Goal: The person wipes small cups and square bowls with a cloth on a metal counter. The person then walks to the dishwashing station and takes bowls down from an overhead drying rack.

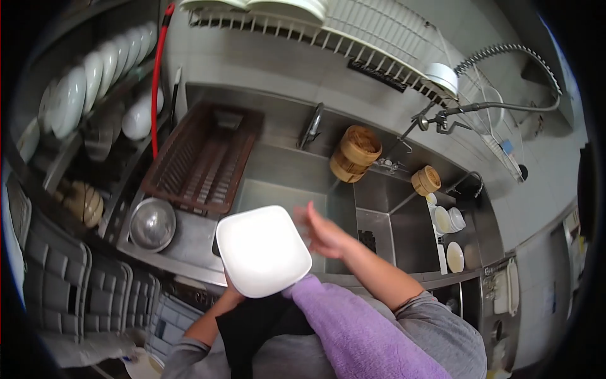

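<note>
A white squarish plate (264, 251) is held up in front of my body, over the near edge of the sink. My left hand (233, 287) grips it from below at its lower left; most of its fingers are hidden behind the plate. Just right of the plate, my right hand (323, 235) is spread and touches nothing, its fingertips slightly blurred. A purple towel (360, 322) hangs over my front, its upper end at the plate's lower right corner.
A brown dish rack (205, 158) and a metal bowl (153, 225) stand left of the sink (284, 165). Bamboo steamers (356, 153) sit behind the basins. White bowls and plates (454, 257) lie at the right. A wire shelf (379, 38) hangs above.
</note>
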The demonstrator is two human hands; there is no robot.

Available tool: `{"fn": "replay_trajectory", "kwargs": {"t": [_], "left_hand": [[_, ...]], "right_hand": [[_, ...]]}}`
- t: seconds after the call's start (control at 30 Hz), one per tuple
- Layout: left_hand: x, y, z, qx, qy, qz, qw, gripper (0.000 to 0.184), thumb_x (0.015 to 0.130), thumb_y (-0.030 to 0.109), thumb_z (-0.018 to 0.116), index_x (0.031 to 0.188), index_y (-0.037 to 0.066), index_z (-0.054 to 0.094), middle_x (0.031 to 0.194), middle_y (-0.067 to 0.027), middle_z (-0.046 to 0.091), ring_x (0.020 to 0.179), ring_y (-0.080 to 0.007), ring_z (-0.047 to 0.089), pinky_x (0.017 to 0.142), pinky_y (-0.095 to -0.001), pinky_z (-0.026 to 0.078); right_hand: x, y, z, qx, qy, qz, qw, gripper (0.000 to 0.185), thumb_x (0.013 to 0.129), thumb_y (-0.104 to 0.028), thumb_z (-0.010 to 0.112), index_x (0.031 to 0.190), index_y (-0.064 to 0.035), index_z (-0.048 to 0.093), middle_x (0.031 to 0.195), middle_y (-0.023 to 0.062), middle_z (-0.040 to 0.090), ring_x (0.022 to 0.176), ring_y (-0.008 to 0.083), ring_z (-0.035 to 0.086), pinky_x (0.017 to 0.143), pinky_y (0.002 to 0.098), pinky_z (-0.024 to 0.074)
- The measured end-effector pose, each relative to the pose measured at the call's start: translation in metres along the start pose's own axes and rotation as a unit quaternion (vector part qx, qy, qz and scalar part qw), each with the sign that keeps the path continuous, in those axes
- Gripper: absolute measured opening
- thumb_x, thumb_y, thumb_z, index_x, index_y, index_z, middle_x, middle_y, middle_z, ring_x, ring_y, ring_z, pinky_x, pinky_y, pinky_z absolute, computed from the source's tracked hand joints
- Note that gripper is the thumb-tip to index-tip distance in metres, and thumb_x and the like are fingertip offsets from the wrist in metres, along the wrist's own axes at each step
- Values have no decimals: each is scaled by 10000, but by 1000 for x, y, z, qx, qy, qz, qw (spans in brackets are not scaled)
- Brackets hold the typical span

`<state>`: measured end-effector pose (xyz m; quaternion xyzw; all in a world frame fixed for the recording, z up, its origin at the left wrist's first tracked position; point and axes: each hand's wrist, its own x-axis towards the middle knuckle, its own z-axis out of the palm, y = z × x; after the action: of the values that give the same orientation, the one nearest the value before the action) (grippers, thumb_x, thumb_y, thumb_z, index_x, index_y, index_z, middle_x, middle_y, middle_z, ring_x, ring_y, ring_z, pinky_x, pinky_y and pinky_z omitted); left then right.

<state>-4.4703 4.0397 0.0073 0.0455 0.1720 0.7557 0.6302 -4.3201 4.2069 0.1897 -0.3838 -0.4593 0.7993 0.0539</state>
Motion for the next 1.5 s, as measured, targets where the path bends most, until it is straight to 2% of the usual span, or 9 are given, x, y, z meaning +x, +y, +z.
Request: {"fn": "replay_trajectory", "kwargs": {"t": [0.07,0.27,0.33,0.63,0.7,0.83,1.07,1.3,1.5], "left_hand": [[0,-1,-3,10,6,-4,1000,766,893,680,211,1440,152,305,1428,-116,390,1280,-331,415,1045,-513,356],[12,-2,-4,37,-4,-10,999,778,889,689,204,1439,149,307,1428,-120,390,1280,-337,413,1045,-515,354],[14,-6,-4,49,-11,-13,999,782,888,693,202,1439,148,307,1428,-121,391,1280,-338,413,1045,-516,353],[14,-6,19,145,54,-143,978,838,873,730,178,1413,116,358,1378,-138,450,1240,-318,462,1032,-466,387],[18,-3,24,334,57,-112,934,798,898,693,218,1405,93,362,1355,-143,470,1201,-301,502,1003,-451,420],[9,-2,64,401,113,-118,901,739,919,651,266,1354,73,422,1287,-150,523,1169,-277,530,975,-431,446],[15,-21,71,352,127,-157,914,728,921,646,272,1337,71,439,1264,-148,537,1153,-270,539,965,-424,452],[5,-36,62,326,124,-210,913,718,923,641,278,1320,69,456,1242,-146,551,1137,-262,548,954,-417,457],[2,-35,61,340,71,-275,896,709,924,637,284,1305,68,470,1222,-145,563,1123,-255,556,946,-412,462]], "right_hand": [[30,42,-14,49,-195,-2,980,860,870,-711,239,1468,-94,218,1503,133,250,1385,263,245,1116,422,244],[24,69,-6,98,-126,8,987,776,912,-638,339,1412,-45,335,1406,139,417,1232,243,473,995,397,427],[5,62,1,-1,-40,1,999,656,954,-548,357,1366,-39,401,1298,159,517,1144,235,555,905,377,505],[2,95,-38,72,-62,37,995,587,966,-488,383,1333,-33,437,1236,148,562,1052,225,602,840,350,536],[-2,95,-45,92,-53,25,994,571,969,-475,389,1326,-32,445,1222,145,572,1031,223,612,825,344,543],[-32,75,-34,125,33,-10,992,580,971,-492,371,1321,-38,452,1244,148,555,1072,223,587,877,363,515],[7,122,-67,196,-73,-112,971,618,957,-542,363,1340,-62,431,1256,105,529,1146,174,511,958,356,445],[-55,110,-66,200,20,-89,976,691,953,-574,303,1403,-50,323,1345,150,431,1235,230,435,1001,372,405],[-83,145,-58,220,55,-183,957,702,954,-583,282,1419,-58,292,1362,149,415,1221,237,455,990,369,422]]}}
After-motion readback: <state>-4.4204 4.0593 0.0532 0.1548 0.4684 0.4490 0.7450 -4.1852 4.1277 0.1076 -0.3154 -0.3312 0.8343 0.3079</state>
